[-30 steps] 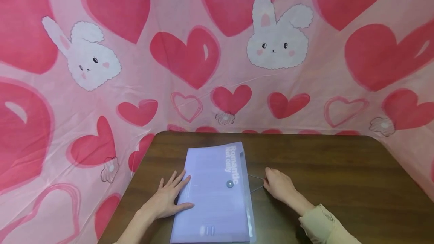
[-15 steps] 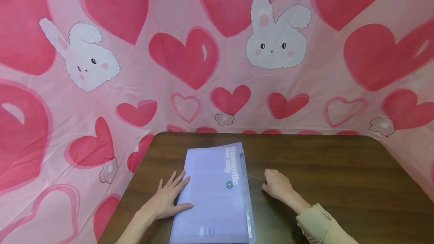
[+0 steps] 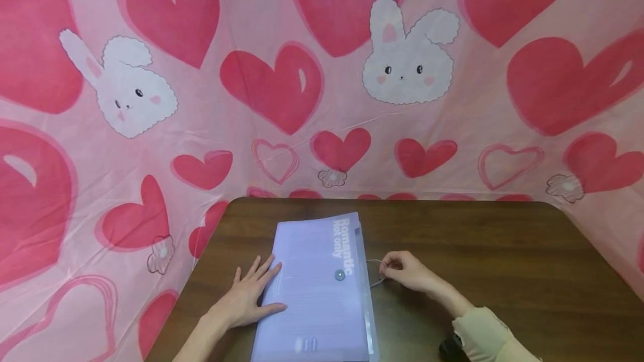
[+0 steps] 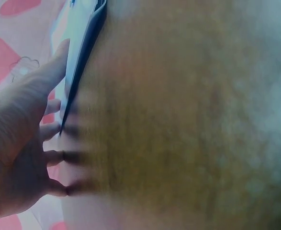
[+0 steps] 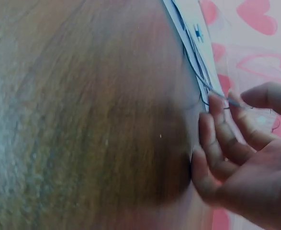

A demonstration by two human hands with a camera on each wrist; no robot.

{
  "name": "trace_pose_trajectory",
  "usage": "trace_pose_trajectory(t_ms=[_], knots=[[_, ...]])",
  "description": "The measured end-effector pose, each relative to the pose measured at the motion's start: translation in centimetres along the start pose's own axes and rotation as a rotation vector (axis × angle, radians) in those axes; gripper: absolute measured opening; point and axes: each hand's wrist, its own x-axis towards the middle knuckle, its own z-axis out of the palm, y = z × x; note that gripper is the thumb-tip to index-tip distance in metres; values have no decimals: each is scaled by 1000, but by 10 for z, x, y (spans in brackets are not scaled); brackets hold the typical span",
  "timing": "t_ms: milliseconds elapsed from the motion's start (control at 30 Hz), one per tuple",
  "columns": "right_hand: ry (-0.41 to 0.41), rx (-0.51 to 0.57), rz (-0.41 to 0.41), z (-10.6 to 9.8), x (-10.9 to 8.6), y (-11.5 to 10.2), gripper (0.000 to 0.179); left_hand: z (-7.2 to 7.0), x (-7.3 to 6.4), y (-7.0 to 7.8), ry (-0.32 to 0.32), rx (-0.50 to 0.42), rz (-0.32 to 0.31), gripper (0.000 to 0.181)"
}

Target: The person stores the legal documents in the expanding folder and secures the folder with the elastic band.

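Observation:
A translucent purple file folder lies flat on the table, with white lettering and a round grey button near its right edge. My left hand rests on the folder's left side, fingers spread and straight, the thumb on the cover. Off the right edge, a thin grey elastic cord comes out in a loop. Its end is pinched between the thumb and index finger of my right hand. In the right wrist view the cord runs from the folder's layered edge to the fingertips.
The dark wood-grain table extends to the right of the folder and behind it. A pink cloth with hearts and rabbit faces hangs along the table's far and left sides. A small black object shows beneath the right sleeve.
My right hand has moved slightly left towards the folder and turned from a closed fist to a fingertip pinch. The cord has gone from taut to a slack curve. The left hand stays put.

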Motion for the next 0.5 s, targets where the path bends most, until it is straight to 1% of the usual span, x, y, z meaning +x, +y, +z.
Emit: trace_pose_trajectory(t_ms=[67, 133, 233, 267, 367, 400, 467, 500], knots=[[-23, 18, -13, 0, 1, -2, 13, 0, 0, 0, -2, -2, -1, 96], [-38, 13, -74, 1, 2, 2, 15, 0, 0, 1, -4, -10, -3, 96], [-41, -12, -211, 4, 7, 19, 20, 0, 0, 1, -11, -16, -5, 96], [-37, -27, -275, 5, 11, 28, 22, 0, 0, 1, -11, -19, -6, 96], [-17, -51, -378, 10, 17, 49, 30, -1, 1, 1, -12, -18, -9, 96], [-1, -62, -395, 11, 20, 55, 32, -1, 1, 1, -13, -20, -10, 96], [20, -74, -411, 14, 21, 57, 36, -1, 1, 1, -18, -24, -16, 96], [36, -86, -397, 15, 19, 55, 36, -1, 1, 0, -22, -23, -16, 96]])
